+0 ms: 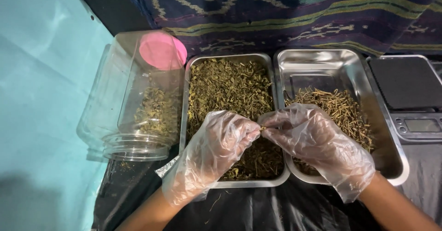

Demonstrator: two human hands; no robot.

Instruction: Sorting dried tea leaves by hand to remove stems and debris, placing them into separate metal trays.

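Both gloved hands met over the rims between two trays (pixel 275 81), left hand (pixel 216 150) and right hand (pixel 317 143) pinching a small stem (pixel 263 129) lying roughly crosswise, ends hidden.

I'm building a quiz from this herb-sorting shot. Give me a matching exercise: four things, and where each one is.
Things:
1. clear plastic jar with pink lid
2. steel tray of green dried leaves
3. steel tray of tan stems
4. black digital scale

Places:
A. far right
B. lying on its side, far left
C. under the right hand
D. under the left hand

Pairs: 1-B, 2-D, 3-C, 4-A
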